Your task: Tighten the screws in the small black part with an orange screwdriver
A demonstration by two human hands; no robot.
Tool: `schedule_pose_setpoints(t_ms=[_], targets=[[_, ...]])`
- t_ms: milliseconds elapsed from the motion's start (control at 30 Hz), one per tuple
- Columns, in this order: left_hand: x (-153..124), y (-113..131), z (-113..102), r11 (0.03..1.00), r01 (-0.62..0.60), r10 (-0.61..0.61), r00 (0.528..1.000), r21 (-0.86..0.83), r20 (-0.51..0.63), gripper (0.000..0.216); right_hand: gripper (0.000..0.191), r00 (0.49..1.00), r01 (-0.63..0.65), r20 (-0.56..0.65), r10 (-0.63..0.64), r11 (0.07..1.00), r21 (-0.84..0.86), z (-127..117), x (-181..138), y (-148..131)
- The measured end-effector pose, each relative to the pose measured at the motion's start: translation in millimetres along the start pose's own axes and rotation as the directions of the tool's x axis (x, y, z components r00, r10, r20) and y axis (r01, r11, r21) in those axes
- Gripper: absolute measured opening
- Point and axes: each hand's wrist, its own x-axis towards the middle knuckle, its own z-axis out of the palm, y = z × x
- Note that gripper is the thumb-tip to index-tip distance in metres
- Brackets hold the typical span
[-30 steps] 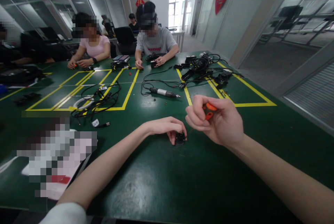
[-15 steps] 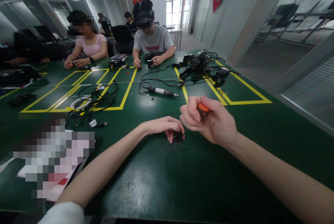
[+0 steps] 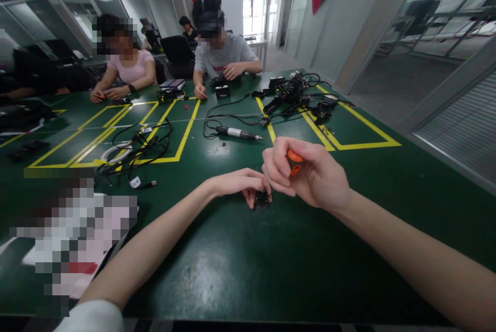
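My left hand (image 3: 245, 183) rests on the table, its fingers closed around a small black round part (image 3: 262, 201) that sits on the green surface. In my right hand (image 3: 320, 174) is a screwdriver (image 3: 295, 156) with an orange and black handle, wrapped by bent fingers. This hand hovers just right of the black part, close to my left fingertips. The screwdriver's shaft and tip are hidden behind my fingers, so I cannot tell whether it touches the part.
An electric screwdriver (image 3: 238, 133) with a cord lies beyond my hands. Tangled black cables (image 3: 290, 94) are at the back right, more cables (image 3: 143, 143) at the left. A pinkish-white item (image 3: 96, 239) lies front left. Two people (image 3: 225, 56) sit across the green table (image 3: 217, 275).
The screwdriver handle has turned in my right hand, showing more orange. My left hand stays on the black part. Across the table, one person's hand has lifted off a black box.
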Motion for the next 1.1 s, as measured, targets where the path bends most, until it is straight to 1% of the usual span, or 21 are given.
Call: schedule_pose_setpoints(t_ms=[67, 167, 300, 400, 533, 667, 800, 900, 1000, 1100], targets=[[-0.4, 0.1, -0.6, 1.0, -0.008, 0.008, 1.0, 0.01, -0.009, 0.019, 0.039, 1.0, 0.003, -0.014, -0.003, 1.0, 0.003, -0.2, 0.8, 0.4], [0.3, -2.5, -3.2, 0.999, -0.038, 0.038, 0.999, -0.001, 0.009, 0.022, 0.04, 1.0, -0.008, -0.006, 0.009, 0.999, 0.034, -1.2, 0.9, 1.4], [2.7, -6.1, -5.7, 0.998, -0.06, 0.061, 0.997, -0.017, 0.049, 0.024, 0.029, 1.0, -0.025, 0.017, 0.024, 0.999, 0.041, -1.4, -0.8, 1.7], [3.3, -4.8, -4.0, 0.999, -0.042, 0.042, 0.999, 0.016, 0.016, 0.022, 0.024, 0.999, -0.035, 0.01, 0.035, 0.999, 0.012, -0.8, -1.3, 1.5], [1.3, -0.8, -0.9, 0.999, -0.012, 0.012, 1.0, 0.039, -0.022, 0.022, 0.026, 1.0, -0.027, 0.017, 0.027, 1.0, -0.004, -2.3, -0.5, 1.6], [0.6, -1.2, -3.0, 0.999, -0.017, 0.016, 1.0, 0.041, 0.011, 0.021, 0.025, 1.0, -0.007, 0.0, 0.007, 1.0, -0.022, -4.9, 0.6, 1.2], [2.3, -4.3, -6.8, 0.999, -0.039, 0.037, 0.998, 0.035, 0.052, 0.024, 0.038, 1.0, 0.005, -0.029, -0.007, 0.998, -0.07, -4.1, 2.4, -1.5], [2.4, -5.3, -7.2, 0.999, -0.035, 0.033, 0.998, 0.037, 0.053, 0.025, 0.042, 0.998, -0.026, -0.055, 0.023, 0.998, -0.05, -2.3, 3.7, -2.8], [1.4, -5.1, -6.2, 0.998, -0.039, 0.037, 0.999, 0.041, 0.036, 0.027, 0.043, 0.998, -0.05, -0.043, 0.049, 0.999, -0.009, -1.6, 3.7, -2.0], [0.7, -4.3, -5.2, 0.998, -0.053, 0.052, 0.998, 0.022, 0.03, 0.027, 0.035, 0.999, -0.044, -0.013, 0.044, 0.999, 0.03, -2.1, 2.1, -0.4]])
